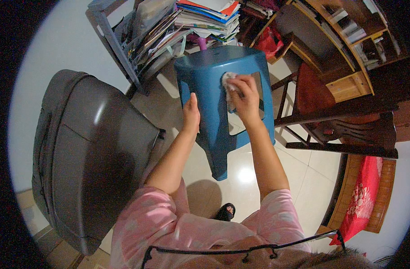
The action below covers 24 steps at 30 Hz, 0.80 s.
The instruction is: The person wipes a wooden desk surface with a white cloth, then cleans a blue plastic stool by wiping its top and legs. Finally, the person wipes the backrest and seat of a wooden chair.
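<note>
A blue plastic stool (208,87) with cut-out sides is in front of me, its seat towards the top of the view and one leg pointing down towards me. My right hand (246,97) grips a crumpled whitish cloth (229,80) and presses it on the stool's side, at the edge of a cut-out. My left hand (191,113) lies against the left part of the stool, thumb up along its side; its fingers are mostly hidden behind the stool's edge.
A large dark grey case-like object (100,134) fills the left. Behind the stool, a grey rack (119,50) stands beside stacked papers and folders (211,22). Dark wooden chairs (312,90) and a wooden shelf unit (348,50) are at right. Lower right lies a red patterned cloth (361,195).
</note>
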Each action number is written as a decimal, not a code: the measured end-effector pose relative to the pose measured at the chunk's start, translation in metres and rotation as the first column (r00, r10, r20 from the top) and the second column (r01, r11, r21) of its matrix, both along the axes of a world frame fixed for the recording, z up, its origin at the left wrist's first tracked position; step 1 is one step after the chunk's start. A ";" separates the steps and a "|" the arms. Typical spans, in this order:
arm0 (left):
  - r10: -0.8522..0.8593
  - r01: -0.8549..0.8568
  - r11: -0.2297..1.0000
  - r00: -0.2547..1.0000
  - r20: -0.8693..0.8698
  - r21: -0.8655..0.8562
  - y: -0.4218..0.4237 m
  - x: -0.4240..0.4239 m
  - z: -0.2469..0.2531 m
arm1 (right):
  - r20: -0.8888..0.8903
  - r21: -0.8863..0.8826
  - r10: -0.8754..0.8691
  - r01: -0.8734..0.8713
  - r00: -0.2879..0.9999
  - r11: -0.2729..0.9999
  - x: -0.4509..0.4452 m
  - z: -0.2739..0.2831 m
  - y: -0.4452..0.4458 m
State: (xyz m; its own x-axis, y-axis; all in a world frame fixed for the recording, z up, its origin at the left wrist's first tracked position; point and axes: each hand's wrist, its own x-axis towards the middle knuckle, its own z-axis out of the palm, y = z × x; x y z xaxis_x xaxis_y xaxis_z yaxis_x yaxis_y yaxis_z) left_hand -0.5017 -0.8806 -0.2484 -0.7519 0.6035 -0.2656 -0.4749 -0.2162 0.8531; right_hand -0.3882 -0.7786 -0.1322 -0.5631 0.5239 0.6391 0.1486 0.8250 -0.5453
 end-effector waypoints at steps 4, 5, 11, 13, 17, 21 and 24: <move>0.022 -0.014 0.988 0.998 0.052 -0.152 0.001 -0.003 0.002 | 0.120 -0.114 0.124 -0.111 0.985 0.987 0.001 0.006 -0.015; 0.023 -0.017 0.989 0.999 0.044 -0.148 0.000 -0.002 0.004 | 0.142 -0.109 0.135 -0.120 0.981 0.987 0.004 0.003 -0.016; 0.015 -0.015 0.997 1.000 -0.008 -0.073 0.003 -0.004 0.008 | 0.245 -0.150 0.204 -0.171 0.948 0.974 0.035 -0.026 -0.022; 0.012 -0.012 0.998 1.000 0.005 -0.066 0.003 -0.016 -0.009 | 0.293 -0.256 0.254 -0.180 0.922 0.950 0.046 -0.031 -0.036; -0.004 0.010 0.996 0.998 0.062 -0.088 0.002 -0.014 -0.004 | 0.358 -0.312 0.303 -0.192 0.883 0.931 0.073 -0.049 -0.053; -0.028 0.032 0.993 0.999 0.042 -0.116 0.002 -0.008 0.007 | 0.391 -0.208 0.290 -0.223 0.873 0.952 0.090 -0.056 -0.062; -0.006 0.008 0.998 0.999 0.041 -0.057 0.004 -0.007 0.003 | 0.365 -0.301 0.294 -0.186 0.883 0.935 0.087 -0.042 -0.065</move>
